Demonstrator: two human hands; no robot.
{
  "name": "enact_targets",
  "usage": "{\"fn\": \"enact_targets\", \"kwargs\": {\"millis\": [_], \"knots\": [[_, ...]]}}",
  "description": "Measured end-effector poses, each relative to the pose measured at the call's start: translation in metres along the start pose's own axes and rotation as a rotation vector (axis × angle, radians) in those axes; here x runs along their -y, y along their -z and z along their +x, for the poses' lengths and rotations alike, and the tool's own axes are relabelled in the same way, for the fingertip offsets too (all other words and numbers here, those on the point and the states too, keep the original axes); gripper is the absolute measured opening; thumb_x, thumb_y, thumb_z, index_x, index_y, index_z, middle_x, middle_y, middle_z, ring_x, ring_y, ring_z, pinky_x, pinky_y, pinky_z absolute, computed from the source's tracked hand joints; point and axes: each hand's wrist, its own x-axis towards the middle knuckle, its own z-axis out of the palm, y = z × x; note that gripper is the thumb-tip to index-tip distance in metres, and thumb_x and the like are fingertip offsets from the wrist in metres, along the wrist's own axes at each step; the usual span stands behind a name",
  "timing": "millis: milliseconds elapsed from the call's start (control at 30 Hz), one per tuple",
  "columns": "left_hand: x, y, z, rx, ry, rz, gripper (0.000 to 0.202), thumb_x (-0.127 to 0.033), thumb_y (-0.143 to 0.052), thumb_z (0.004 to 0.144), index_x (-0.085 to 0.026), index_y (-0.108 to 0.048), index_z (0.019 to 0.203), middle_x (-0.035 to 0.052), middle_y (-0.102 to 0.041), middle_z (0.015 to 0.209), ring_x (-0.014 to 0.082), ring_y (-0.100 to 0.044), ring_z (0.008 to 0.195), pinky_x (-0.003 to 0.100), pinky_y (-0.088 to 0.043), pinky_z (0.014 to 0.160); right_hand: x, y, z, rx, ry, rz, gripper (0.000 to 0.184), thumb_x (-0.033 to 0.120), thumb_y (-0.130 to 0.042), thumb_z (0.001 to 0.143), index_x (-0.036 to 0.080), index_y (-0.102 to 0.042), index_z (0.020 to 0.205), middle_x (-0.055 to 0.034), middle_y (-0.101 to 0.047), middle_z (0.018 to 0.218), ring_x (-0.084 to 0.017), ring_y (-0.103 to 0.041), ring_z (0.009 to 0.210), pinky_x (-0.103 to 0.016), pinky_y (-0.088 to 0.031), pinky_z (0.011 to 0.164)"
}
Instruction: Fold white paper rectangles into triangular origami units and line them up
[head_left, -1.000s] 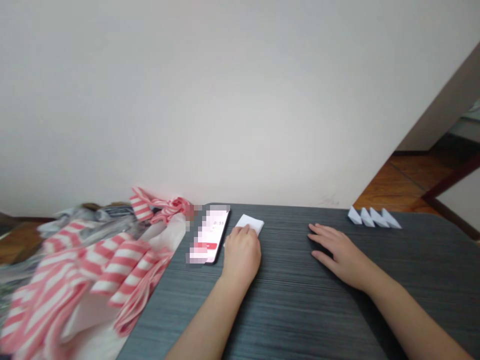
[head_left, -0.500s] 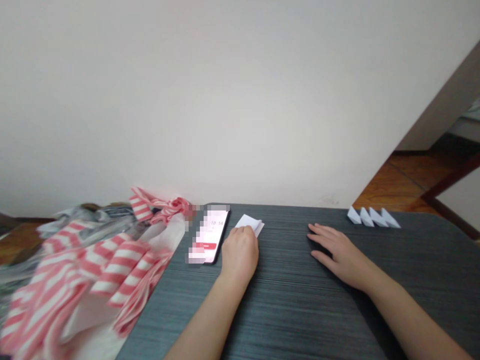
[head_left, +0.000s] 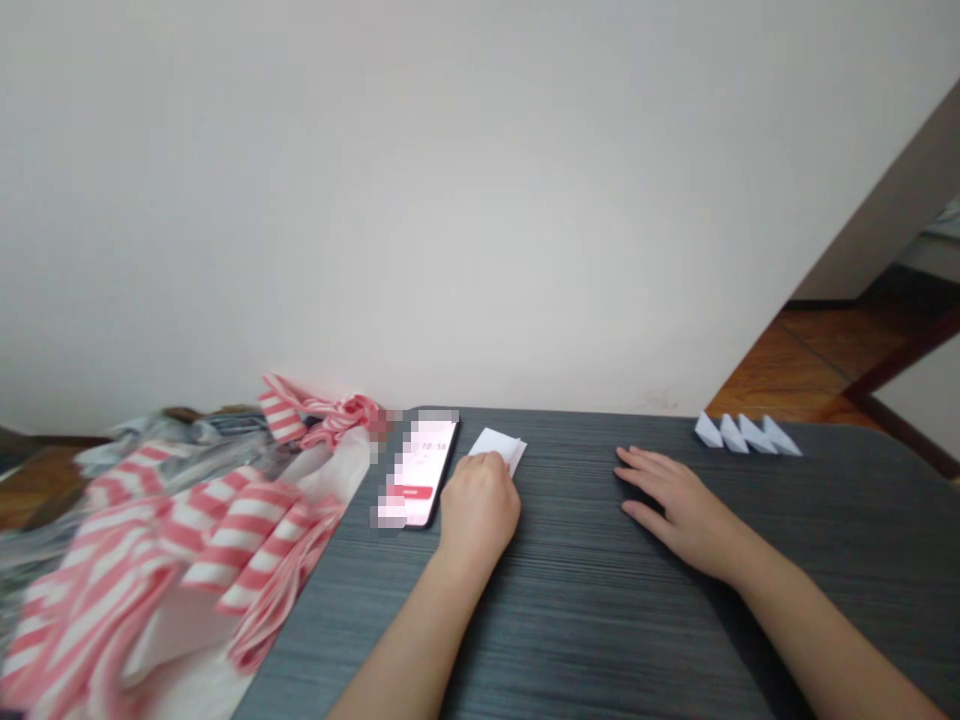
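My left hand is closed in a fist over a piece of folded white paper on the dark table. The paper's far part sticks out beyond the knuckles; the rest is hidden under the hand, as are the fingertips. My right hand lies open and palm down on the tabletop, fingers apart, holding nothing. Just left of my left hand lies a phone with a lit screen, partly blurred out. Beyond my right hand, several folded white paper pieces stand in a row near the table's far edge.
The dark wood-grain table meets a pale wall at its far side. To the left is a heap of red-and-white striped cloth and grey fabric. A brown wooden floor shows past the wall's edge at right.
My left fist has shifted very slightly on the folded paper, and the paper's right edge has moved a touch to the left. My right hand has stayed where it was.
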Motion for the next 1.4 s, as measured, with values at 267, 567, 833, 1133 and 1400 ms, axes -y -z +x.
{"fn": "enact_targets", "kwargs": {"millis": [267, 567, 833, 1133, 1400], "knots": [[0.003, 0.001, 0.003, -0.108, 0.003, -0.046, 0.025, -0.016, -0.04, 0.094, -0.016, -0.062, 0.082, 0.0108, -0.066, 0.085, 0.0264, -0.06, 0.088, 0.036, -0.043, 0.08, 0.0, 0.001, 0.0, 0.002, -0.002, -0.004, 0.04, 0.035, -0.058, 0.092, 0.021, -0.062, 0.129, -0.0117, -0.052, 0.145, -0.032, -0.045, 0.135, -0.054, -0.038, 0.109], [-0.014, -0.001, -0.005, -0.172, 0.143, -0.957, 0.019, -0.033, -0.046, 0.094, -0.018, -0.056, 0.086, 0.0024, -0.06, 0.077, 0.018, -0.058, 0.073, 0.028, -0.044, 0.067, 0.004, 0.001, 0.001, -0.005, -0.013, -0.003, 0.039, 0.034, -0.058, 0.092, 0.02, -0.064, 0.128, -0.0128, -0.053, 0.144, -0.033, -0.045, 0.134, -0.055, -0.04, 0.107], [-0.039, -0.02, -0.012, 0.258, 0.258, -1.593, 0.025, -0.041, -0.061, 0.084, -0.019, -0.052, 0.09, -0.0059, -0.055, 0.062, 0.0101, -0.048, 0.05, 0.02, -0.034, 0.048, 0.034, 0.014, 0.003, -0.125, -0.256, 0.544, 0.032, 0.034, -0.052, 0.094, 0.021, -0.064, 0.122, -0.0104, -0.072, 0.112, -0.025, -0.067, 0.099, -0.042, -0.053, 0.088], [-0.039, -0.022, -0.011, 0.421, 0.14, -1.578, 0.024, -0.039, -0.062, 0.085, -0.02, -0.047, 0.088, -0.0111, -0.041, 0.05, 0.0074, -0.036, 0.043, 0.017, -0.027, 0.044, 0.049, 0.011, 0.007, 0.065, -0.48, 0.992, 0.018, 0.035, -0.058, 0.089, 0.018, -0.058, 0.094, 0.007, -0.054, 0.055, -0.009, -0.047, 0.044, -0.021, -0.033, 0.045], [-0.038, -0.021, -0.013, 0.421, 0.07, -1.47, 0.019, -0.037, -0.055, 0.089, -0.021, -0.051, 0.098, -0.0075, -0.05, 0.056, 0.0103, -0.045, 0.046, 0.019, -0.033, 0.044, 0.043, 0.002, 0.006, 0.01, -0.468, 0.924, 0.018, 0.033, -0.057, 0.089, 0.02, -0.052, 0.078, 0.0056, -0.056, 0.055, -0.011, -0.051, 0.049, -0.023, -0.037, 0.051]]}}
